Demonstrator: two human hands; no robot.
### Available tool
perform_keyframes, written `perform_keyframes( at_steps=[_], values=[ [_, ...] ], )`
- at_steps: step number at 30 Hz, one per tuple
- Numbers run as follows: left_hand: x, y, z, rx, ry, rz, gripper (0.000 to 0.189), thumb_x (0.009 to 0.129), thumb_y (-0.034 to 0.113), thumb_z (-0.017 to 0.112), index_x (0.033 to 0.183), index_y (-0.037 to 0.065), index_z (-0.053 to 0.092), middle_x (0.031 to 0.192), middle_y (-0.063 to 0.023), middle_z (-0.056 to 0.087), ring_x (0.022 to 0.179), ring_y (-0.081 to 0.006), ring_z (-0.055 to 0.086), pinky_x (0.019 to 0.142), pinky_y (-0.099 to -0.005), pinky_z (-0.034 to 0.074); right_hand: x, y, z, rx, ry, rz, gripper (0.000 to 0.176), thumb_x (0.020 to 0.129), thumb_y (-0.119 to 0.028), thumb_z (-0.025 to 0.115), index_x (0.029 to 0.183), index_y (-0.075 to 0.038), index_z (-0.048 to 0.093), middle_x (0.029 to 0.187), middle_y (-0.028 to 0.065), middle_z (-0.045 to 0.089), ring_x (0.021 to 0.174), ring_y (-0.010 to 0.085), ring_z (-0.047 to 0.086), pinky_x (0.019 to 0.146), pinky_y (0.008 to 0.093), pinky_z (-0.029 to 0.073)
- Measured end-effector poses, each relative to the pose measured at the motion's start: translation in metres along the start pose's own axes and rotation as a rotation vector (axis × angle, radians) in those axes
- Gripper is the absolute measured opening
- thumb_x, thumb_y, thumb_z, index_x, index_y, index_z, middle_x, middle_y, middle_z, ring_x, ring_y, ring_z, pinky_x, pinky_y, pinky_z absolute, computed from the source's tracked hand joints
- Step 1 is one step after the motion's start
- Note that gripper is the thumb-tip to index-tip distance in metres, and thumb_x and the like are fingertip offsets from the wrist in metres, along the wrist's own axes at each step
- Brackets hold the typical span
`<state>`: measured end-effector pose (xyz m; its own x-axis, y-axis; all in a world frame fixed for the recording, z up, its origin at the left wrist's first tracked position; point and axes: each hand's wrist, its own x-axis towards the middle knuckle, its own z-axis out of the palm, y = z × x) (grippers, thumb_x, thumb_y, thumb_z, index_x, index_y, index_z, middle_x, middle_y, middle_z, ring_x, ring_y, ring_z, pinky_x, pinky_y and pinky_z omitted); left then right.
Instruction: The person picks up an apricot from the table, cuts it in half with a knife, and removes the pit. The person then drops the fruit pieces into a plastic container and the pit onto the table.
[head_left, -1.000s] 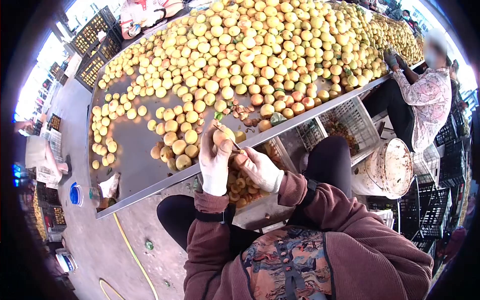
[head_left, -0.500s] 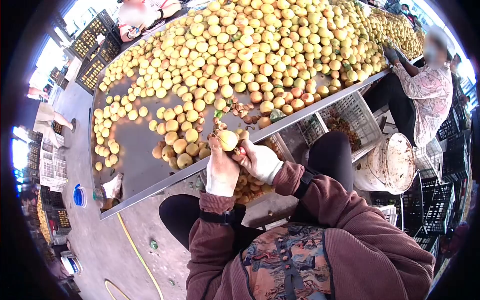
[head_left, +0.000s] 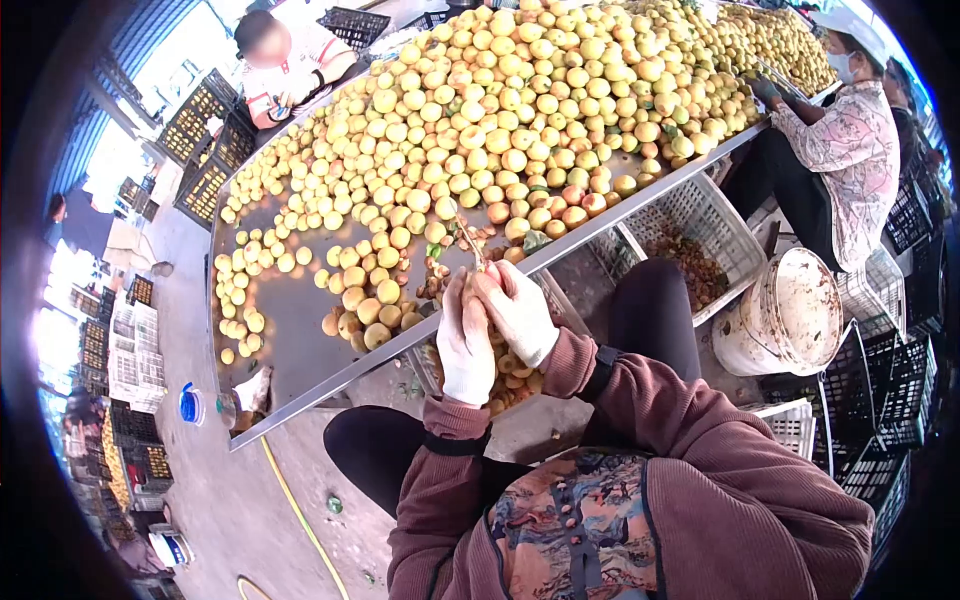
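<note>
Slim blade upright over a mostly hidden orange fruit, beside the table rim

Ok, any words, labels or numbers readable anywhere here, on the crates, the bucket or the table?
None can be read.
The white bucket shows only stains.
The black crates, the white crate and the metal table show no markings.
The blue-lidded container on the floor is too small and blurred to tell.
The left hand and right hand show plain white cloth, no print.
</note>
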<state>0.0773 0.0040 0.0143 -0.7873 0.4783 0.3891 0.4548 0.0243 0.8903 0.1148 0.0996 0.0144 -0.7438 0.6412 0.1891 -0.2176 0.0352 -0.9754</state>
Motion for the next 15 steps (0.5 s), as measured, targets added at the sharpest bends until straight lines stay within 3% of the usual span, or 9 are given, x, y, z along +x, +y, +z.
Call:
perform_keyframes(
  at_steps=[4,5,6,8,9,10,12,14,15],
  values=[
    [-0.005,0.014,0.005,0.077,-0.007,0.041,0.04,0.104,0.026,0.035,0.126,-0.004,0.049,0.122,-0.019,0.057,0.113,-0.0297,0.057,0.095,-0.0356,0.045,-0.013,-0.01,0.003,-0.017,0.062,0.02,0.033,0.091,-0.032,0.061,0.08,-0.003,0.052,0.071,0.0125,0.053,0.064,0.0218,0.053,0.063,0.0322,0.045],
    [-0.007,0.019,0.007,-0.142,-0.021,-0.106,0.039,0.104,0.027,0.033,0.121,-0.002,0.053,0.116,-0.0159,0.06,0.107,-0.0264,0.058,0.092,-0.0343,0.046,-0.014,-0.013,0.001,-0.088,0.061,-0.026,0.033,0.09,-0.033,0.062,0.079,-0.003,0.052,0.071,0.0134,0.054,0.062,0.0253,0.054,0.061,0.0335,0.046],
    [-0.01,0.026,0.007,-0.137,-0.025,-0.099,0.039,0.104,0.027,0.033,0.121,-0.002,0.053,0.116,-0.0159,0.06,0.107,-0.0264,0.058,0.092,-0.0343,0.046,-0.017,-0.015,-0.002,-0.082,0.067,-0.031,0.033,0.09,-0.033,0.062,0.079,-0.003,0.052,0.071,0.0134,0.054,0.062,0.0253,0.054,0.061,0.0335,0.046],
    [-0.02,0.037,0.008,-0.104,0.019,-0.224,0.039,0.104,0.028,0.033,0.118,0.0,0.056,0.111,-0.0108,0.061,0.103,-0.0216,0.058,0.091,-0.0329,0.046,-0.025,-0.027,-0.011,-0.248,0.015,-0.162,0.03,0.088,-0.031,0.063,0.077,-0.005,0.053,0.07,0.0148,0.055,0.062,0.032,0.057,0.059,0.0369,0.046],
    [-0.021,0.027,0.01,-0.25,0.035,-0.321,0.039,0.104,0.03,0.033,0.118,0.003,0.056,0.109,-0.0077,0.062,0.102,-0.0194,0.058,0.091,-0.0319,0.045,-0.028,-0.033,-0.016,-0.319,0.003,-0.255,0.027,0.086,-0.029,0.063,0.077,-0.006,0.053,0.069,0.0143,0.054,0.065,0.0335,0.059,0.059,0.0392,0.046],
    [-0.026,0.025,0.011,-0.191,0.026,-0.315,0.042,0.103,0.036,0.034,0.119,0.003,0.055,0.109,-0.0068,0.062,0.1,-0.0188,0.059,0.09,-0.0304,0.046,-0.029,-0.034,-0.022,-0.416,-0.029,-0.352,0.025,0.085,-0.028,0.063,0.077,-0.006,0.054,0.069,0.0147,0.054,0.067,0.0333,0.059,0.06,0.0401,0.047],
    [-0.03,0.02,0.018,-0.361,0.021,-0.415,0.043,0.103,0.037,0.035,0.119,0.003,0.055,0.109,-0.0068,0.062,0.099,-0.0191,0.059,0.089,-0.0306,0.047,-0.032,-0.035,-0.025,-0.565,-0.118,-0.722,0.025,0.084,-0.028,0.063,0.078,-0.006,0.054,0.07,0.0148,0.054,0.07,0.0341,0.06,0.061,0.0407,0.047],
    [-0.031,0.019,0.024,-0.7,0.02,-0.616,0.044,0.102,0.039,0.036,0.118,0.003,0.055,0.107,-0.0067,0.062,0.097,-0.0197,0.06,0.087,-0.031,0.048,-0.037,-0.035,-0.028,-0.586,-0.198,-0.747,0.025,0.083,-0.027,0.063,0.078,-0.005,0.053,0.074,0.0146,0.057,0.072,0.0352,0.059,0.063,0.0398,0.048],
    [-0.034,0.019,0.026,-0.872,0.023,-0.72,0.044,0.102,0.04,0.037,0.118,0.003,0.054,0.106,-0.0067,0.062,0.095,-0.02,0.061,0.086,-0.0313,0.049,-0.038,-0.032,-0.03,-0.446,-0.164,-0.509,0.024,0.084,-0.027,0.063,0.079,-0.005,0.054,0.075,0.0127,0.057,0.07,0.031,0.059,0.063,0.0378,0.048]
  ],
)
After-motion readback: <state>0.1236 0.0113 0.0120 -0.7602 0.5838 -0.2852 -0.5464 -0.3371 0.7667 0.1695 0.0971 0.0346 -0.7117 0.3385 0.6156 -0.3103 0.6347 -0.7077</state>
